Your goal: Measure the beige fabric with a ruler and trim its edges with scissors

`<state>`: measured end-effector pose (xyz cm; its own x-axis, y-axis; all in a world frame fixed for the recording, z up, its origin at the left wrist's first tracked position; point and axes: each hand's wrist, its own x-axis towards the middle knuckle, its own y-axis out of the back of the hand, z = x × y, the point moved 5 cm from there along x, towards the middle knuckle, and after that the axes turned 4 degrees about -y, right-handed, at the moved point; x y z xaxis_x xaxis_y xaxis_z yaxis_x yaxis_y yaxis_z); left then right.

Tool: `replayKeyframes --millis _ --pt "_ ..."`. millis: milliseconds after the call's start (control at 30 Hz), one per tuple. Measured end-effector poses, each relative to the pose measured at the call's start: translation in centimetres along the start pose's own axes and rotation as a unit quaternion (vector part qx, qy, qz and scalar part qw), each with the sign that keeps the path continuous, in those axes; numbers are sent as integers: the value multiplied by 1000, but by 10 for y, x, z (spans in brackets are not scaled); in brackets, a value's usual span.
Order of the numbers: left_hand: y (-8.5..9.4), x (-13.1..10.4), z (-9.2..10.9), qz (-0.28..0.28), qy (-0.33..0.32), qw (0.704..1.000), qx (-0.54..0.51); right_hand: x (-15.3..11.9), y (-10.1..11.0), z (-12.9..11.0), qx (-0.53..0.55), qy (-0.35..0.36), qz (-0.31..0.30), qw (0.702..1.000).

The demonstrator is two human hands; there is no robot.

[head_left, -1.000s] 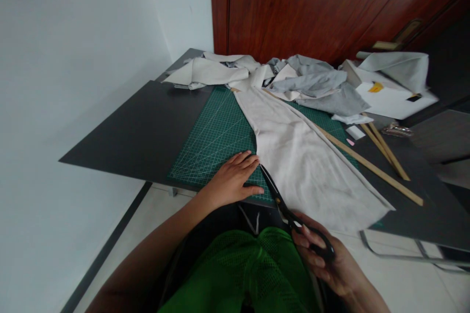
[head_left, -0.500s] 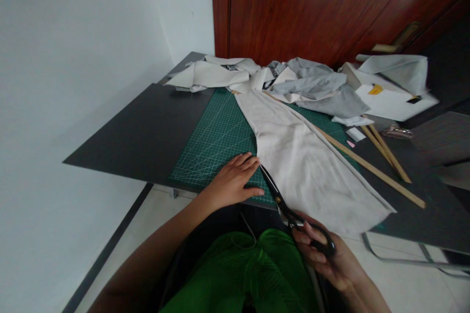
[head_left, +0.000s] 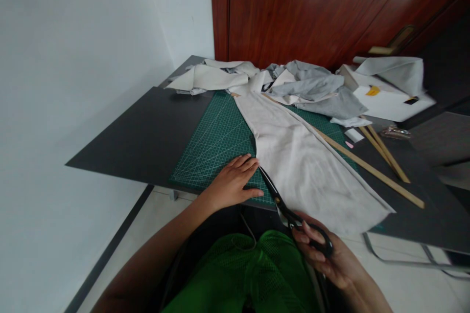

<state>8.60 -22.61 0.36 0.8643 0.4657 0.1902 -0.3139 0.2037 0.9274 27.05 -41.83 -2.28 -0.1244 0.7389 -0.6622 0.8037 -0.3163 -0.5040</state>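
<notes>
A pale off-white piece of fabric [head_left: 293,156] lies across the green cutting mat [head_left: 205,146], its near end at the table's front edge. My right hand [head_left: 326,254] grips the black handles of a pair of scissors [head_left: 278,199]. The blades point away from me along the fabric's left edge and look closed or nearly so. Flat on the mat, my left hand [head_left: 235,181] has its thumb spread, and its fingertips reach the fabric's edge beside the scissor tips. Part of the lower blade is hard to make out against the fabric.
Crumpled white and grey cloth [head_left: 316,85] is heaped along the back. A long wooden ruler [head_left: 370,171] runs beside the fabric, with two wooden strips [head_left: 385,151] further right. A white box [head_left: 392,95] stands at the back right, before a reddish-brown door [head_left: 293,10].
The view has shifted very slightly. Both hands, the scissors and the fabric keep practically the same places.
</notes>
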Motion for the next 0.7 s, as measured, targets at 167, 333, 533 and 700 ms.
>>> replayKeyframes --millis 167,333,533,700 --pt "1 -1 0 6 -3 1000 -2 -3 -3 -3 -21 6 25 999" --pt "0 -1 -1 6 -1 1000 1 -6 6 6 -6 14 43 999" --pt "-2 -2 -1 26 -7 1000 5 -18 52 27 35 67 15 997" --pt "-2 -1 0 16 -8 1000 8 -49 69 -18 -169 226 184 942"
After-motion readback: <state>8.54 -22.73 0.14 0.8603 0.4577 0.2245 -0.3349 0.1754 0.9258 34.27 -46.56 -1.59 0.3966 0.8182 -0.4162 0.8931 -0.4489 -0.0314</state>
